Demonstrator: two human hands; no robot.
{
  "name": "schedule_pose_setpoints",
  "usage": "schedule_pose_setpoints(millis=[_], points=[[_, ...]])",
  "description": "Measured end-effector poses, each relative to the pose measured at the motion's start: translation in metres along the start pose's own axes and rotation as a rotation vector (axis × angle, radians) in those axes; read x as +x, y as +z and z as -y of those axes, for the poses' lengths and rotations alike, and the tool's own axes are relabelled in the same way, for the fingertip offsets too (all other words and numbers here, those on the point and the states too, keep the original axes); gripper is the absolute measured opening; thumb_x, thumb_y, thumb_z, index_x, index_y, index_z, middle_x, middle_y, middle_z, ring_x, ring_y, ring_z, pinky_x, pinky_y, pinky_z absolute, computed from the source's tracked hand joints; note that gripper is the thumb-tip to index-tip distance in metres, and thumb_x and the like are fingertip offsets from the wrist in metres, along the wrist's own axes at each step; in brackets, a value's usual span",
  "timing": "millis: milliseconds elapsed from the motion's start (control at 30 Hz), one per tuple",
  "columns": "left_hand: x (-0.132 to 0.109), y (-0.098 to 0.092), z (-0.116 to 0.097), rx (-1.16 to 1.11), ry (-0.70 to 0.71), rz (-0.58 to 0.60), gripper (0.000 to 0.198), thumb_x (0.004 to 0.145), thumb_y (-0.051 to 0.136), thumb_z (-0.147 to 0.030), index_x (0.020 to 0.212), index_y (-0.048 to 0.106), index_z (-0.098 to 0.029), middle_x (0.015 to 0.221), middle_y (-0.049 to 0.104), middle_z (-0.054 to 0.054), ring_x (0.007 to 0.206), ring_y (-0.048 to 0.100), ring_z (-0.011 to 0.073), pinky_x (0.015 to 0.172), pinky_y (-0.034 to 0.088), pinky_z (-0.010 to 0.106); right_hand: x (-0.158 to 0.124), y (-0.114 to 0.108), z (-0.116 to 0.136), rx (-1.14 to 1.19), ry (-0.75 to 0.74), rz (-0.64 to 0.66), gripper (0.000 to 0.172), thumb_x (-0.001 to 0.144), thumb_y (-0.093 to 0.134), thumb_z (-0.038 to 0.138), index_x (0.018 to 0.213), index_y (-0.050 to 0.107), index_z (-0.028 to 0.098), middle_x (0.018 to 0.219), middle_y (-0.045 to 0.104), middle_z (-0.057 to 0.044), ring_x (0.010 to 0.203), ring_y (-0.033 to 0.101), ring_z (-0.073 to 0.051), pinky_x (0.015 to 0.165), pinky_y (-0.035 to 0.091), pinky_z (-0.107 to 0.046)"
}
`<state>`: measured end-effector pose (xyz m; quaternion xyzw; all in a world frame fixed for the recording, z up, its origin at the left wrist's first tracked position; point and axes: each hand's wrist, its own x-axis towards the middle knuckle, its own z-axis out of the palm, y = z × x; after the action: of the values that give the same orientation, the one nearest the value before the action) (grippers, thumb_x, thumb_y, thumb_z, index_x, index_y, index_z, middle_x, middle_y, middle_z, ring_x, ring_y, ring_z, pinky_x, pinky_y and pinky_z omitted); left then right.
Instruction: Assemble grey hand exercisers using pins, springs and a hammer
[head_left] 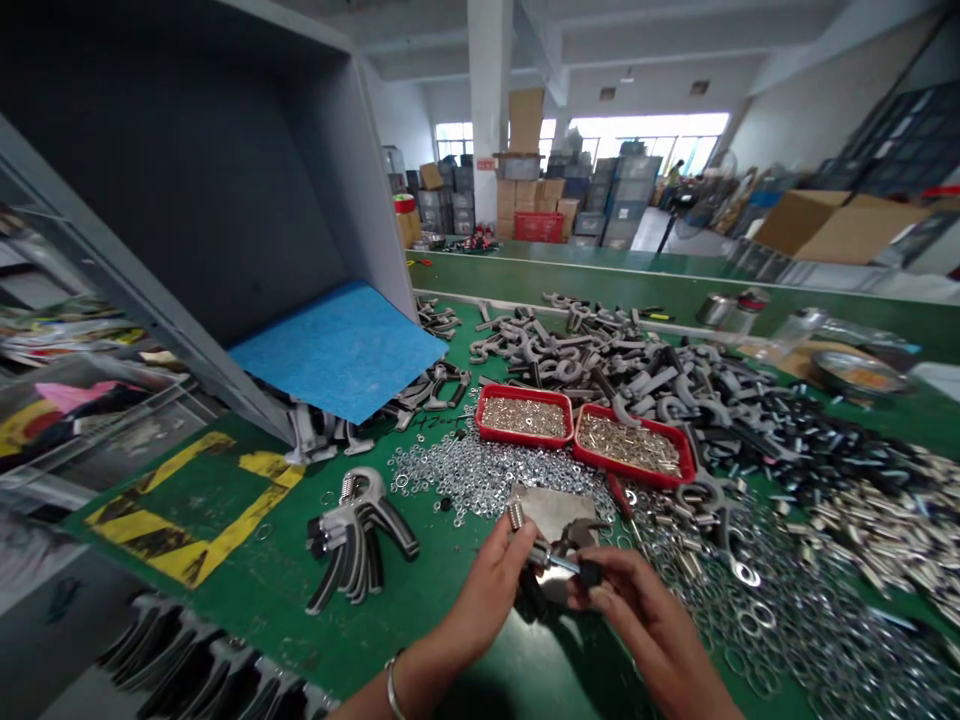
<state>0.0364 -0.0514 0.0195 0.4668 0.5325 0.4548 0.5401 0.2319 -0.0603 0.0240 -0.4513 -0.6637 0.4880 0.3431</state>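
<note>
My left hand is closed round a grey hand grip strengthener with a coil spring at its top. My right hand pinches the black knob of a metal screw, whose shank points left at the grip strengthener. Whether the screw tip sits inside it I cannot tell. Behind the hands lies a metal plate with a dark, partly hidden tool on it. Left of my left hand, several finished-looking grip strengtheners lie in a fanned stack on the green table.
Small nuts are heaped behind the hands, beside two red trays of small metal parts. Metal rings, black knobbed screws and metal sleeves spread to the right. Grey handles pile up behind. A grey bin stands tipped at left.
</note>
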Motion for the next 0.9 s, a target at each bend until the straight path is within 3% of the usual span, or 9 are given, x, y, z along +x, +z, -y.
schedule_pose_setpoints(millis=[100,300,433,500,567,667,767,900], points=[[-0.003,-0.004,-0.001,-0.023,0.030,0.034,0.039,0.096,0.042,-0.053,0.104,0.058,-0.018,0.093,0.065,0.006,0.090,0.060,0.0200,0.083,0.048,0.030,0.002,0.002,-0.002,-0.266,-0.129,0.011,0.023,0.097,0.051,0.031,0.119,0.055,0.029,0.107,0.070,-0.005,0.095,0.070,-0.021,0.083,0.057,-0.035],[-0.003,-0.003,-0.007,0.041,0.092,0.088,0.031,0.099,0.042,-0.043,0.112,0.057,-0.018,0.108,0.066,0.006,0.104,0.058,0.0210,0.095,0.043,0.032,0.002,0.011,-0.018,-0.610,-0.502,-0.128,0.038,0.095,0.052,0.020,0.132,0.050,0.025,0.118,0.068,-0.011,0.107,0.067,-0.025,0.091,0.057,-0.041],[-0.002,-0.004,-0.011,0.119,0.111,0.094,0.029,0.099,0.042,-0.040,0.111,0.057,-0.018,0.108,0.066,0.007,0.101,0.059,0.0209,0.093,0.044,0.032,0.004,0.002,-0.037,-0.695,-0.579,-0.096,0.047,0.094,0.053,0.015,0.140,0.047,0.024,0.124,0.066,-0.012,0.116,0.062,-0.027,0.099,0.052,-0.045],[-0.001,-0.004,-0.012,0.178,0.136,0.088,0.029,0.099,0.042,-0.040,0.110,0.057,-0.018,0.107,0.066,0.007,0.100,0.059,0.0211,0.092,0.043,0.033,0.006,0.000,-0.037,-0.623,-0.537,-0.022,0.047,0.095,0.053,0.017,0.140,0.048,0.027,0.127,0.064,-0.010,0.121,0.058,-0.027,0.102,0.048,-0.048],[-0.001,-0.005,-0.012,0.258,0.168,0.079,0.028,0.099,0.042,-0.040,0.109,0.056,-0.018,0.105,0.065,0.008,0.096,0.059,0.0214,0.090,0.044,0.033,0.009,0.003,-0.028,-0.426,-0.391,0.034,0.039,0.096,0.053,0.022,0.134,0.053,0.028,0.125,0.064,-0.009,0.119,0.058,-0.027,0.101,0.048,-0.047],[0.001,-0.008,-0.009,0.395,0.234,0.071,0.026,0.098,0.041,-0.040,0.103,0.055,-0.019,0.098,0.064,0.008,0.089,0.058,0.0214,0.085,0.045,0.034,0.014,0.014,-0.006,0.137,0.006,0.082,0.022,0.098,0.050,0.037,0.112,0.060,0.023,0.091,0.065,-0.004,0.081,0.065,-0.019,0.076,0.056,-0.035],[0.003,-0.011,-0.002,0.527,0.315,0.051,0.024,0.098,0.041,-0.038,0.097,0.055,-0.019,0.094,0.061,0.008,0.087,0.056,0.0219,0.083,0.045,0.036,0.020,0.025,0.010,0.624,0.296,0.110,0.029,0.095,0.053,0.048,0.099,0.059,0.020,0.073,0.053,0.002,0.060,0.053,-0.012,0.055,0.049,-0.024],[0.003,-0.013,0.007,0.622,0.403,0.103,0.024,0.098,0.038,-0.033,0.094,0.057,-0.018,0.094,0.060,0.009,0.090,0.054,0.0225,0.086,0.045,0.038,0.021,0.030,0.010,0.612,0.333,0.122,0.032,0.090,0.060,0.051,0.088,0.059,0.019,0.067,0.052,0.004,0.053,0.045,-0.008,0.050,0.041,-0.019]])
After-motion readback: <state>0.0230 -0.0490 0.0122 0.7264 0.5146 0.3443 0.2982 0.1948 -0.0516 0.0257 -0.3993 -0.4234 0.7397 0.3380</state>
